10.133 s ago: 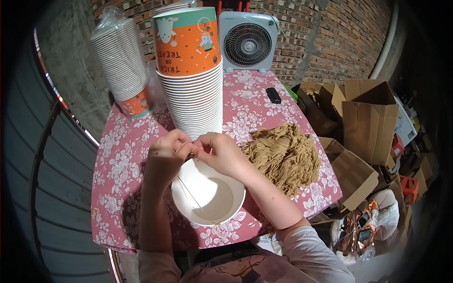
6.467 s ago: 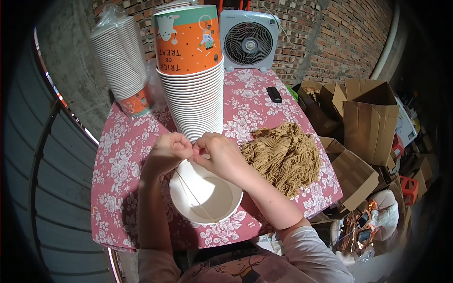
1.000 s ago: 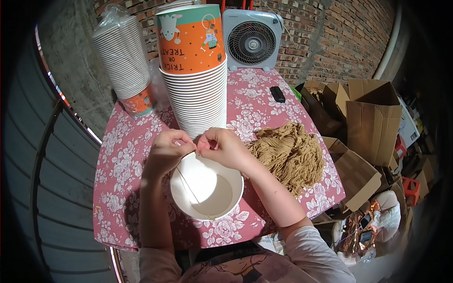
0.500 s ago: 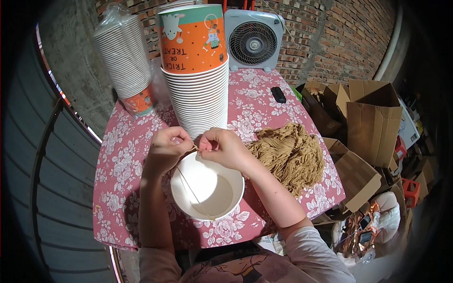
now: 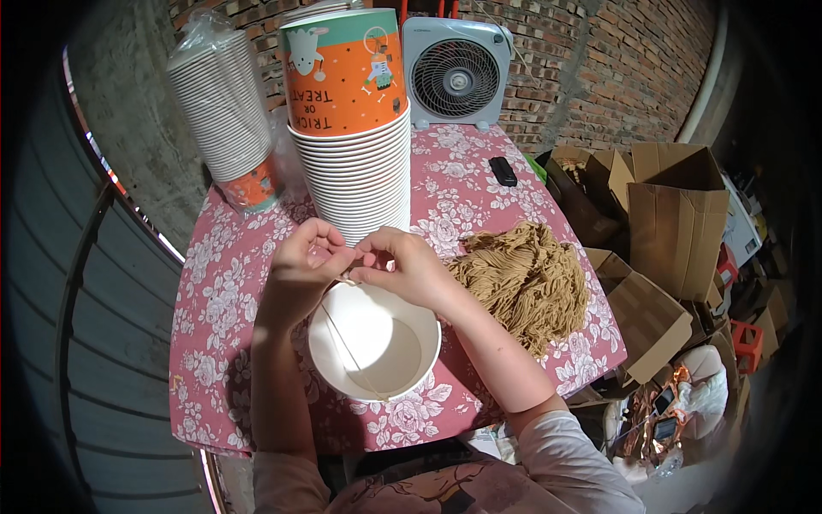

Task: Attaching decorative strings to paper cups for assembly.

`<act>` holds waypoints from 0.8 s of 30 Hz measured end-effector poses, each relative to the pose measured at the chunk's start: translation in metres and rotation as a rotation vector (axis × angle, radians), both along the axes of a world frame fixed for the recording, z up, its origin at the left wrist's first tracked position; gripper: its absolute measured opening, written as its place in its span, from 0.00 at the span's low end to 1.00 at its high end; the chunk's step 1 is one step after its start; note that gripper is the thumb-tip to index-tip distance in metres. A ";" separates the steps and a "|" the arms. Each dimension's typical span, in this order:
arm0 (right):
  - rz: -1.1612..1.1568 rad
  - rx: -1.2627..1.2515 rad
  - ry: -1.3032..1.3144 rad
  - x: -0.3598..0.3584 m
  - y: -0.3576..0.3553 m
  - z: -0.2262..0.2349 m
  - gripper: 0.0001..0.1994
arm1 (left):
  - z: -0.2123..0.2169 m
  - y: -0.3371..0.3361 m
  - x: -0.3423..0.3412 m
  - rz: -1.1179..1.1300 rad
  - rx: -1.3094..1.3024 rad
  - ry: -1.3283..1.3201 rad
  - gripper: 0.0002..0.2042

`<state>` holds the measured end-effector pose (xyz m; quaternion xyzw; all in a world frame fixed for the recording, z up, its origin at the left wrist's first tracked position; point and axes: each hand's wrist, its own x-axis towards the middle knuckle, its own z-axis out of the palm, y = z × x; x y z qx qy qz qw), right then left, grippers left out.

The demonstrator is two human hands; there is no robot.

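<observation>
A white paper bucket (image 5: 407,325) stands open side up on the table in front of me. A thin tan cord (image 5: 344,341) stretches across its mouth from the far left rim to the near rim. Above the far rim, the thumb and fingers of my left hand (image 5: 304,261) are pinched on the cord's end. My right hand (image 5: 404,270) meets it there, also pinching the cord; the fingertips hide most of that end. To the right of my right forearm lies a heap of tan cords (image 5: 527,283).
A tall stack of nested paper buckets (image 5: 355,163), the top one orange and green, stands behind my hands. Farther left is a bagged stack (image 5: 218,111). A box fan (image 5: 456,73) and a small black object (image 5: 503,171) sit beyond; cardboard boxes (image 5: 676,227) crowd the right.
My fingertips have come closer together over the far rim, and my right fingers have shifted slightly left toward my left hand. The bucket and cord heap stay in place.
</observation>
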<state>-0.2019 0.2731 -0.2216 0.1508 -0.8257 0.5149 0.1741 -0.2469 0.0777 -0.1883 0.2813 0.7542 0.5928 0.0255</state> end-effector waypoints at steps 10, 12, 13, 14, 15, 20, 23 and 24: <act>0.145 0.040 0.090 0.006 -0.004 0.008 0.09 | 0.030 0.000 0.034 -0.200 0.176 -0.141 0.06; 0.163 0.074 0.120 0.007 -0.006 0.008 0.08 | 0.032 0.003 0.041 -0.199 0.203 -0.039 0.06; 0.153 0.069 0.152 0.008 -0.008 0.008 0.08 | 0.032 0.004 0.044 -0.198 0.204 -0.036 0.06; 0.142 0.065 0.184 0.009 -0.009 0.008 0.09 | 0.032 0.005 0.047 -0.209 0.280 -0.011 0.05; 0.143 0.066 0.188 0.010 -0.009 0.011 0.09 | 0.032 0.006 0.049 -0.220 0.356 0.015 0.05; 0.114 0.295 0.084 0.019 -0.002 0.020 0.08 | 0.029 0.000 0.047 -0.225 0.620 0.234 0.05; 0.082 0.277 0.061 0.027 -0.008 0.027 0.09 | 0.029 -0.005 0.046 -0.193 0.698 0.243 0.05; 0.077 0.276 0.064 0.028 -0.007 0.023 0.09 | 0.027 -0.006 0.045 -0.196 0.755 0.215 0.06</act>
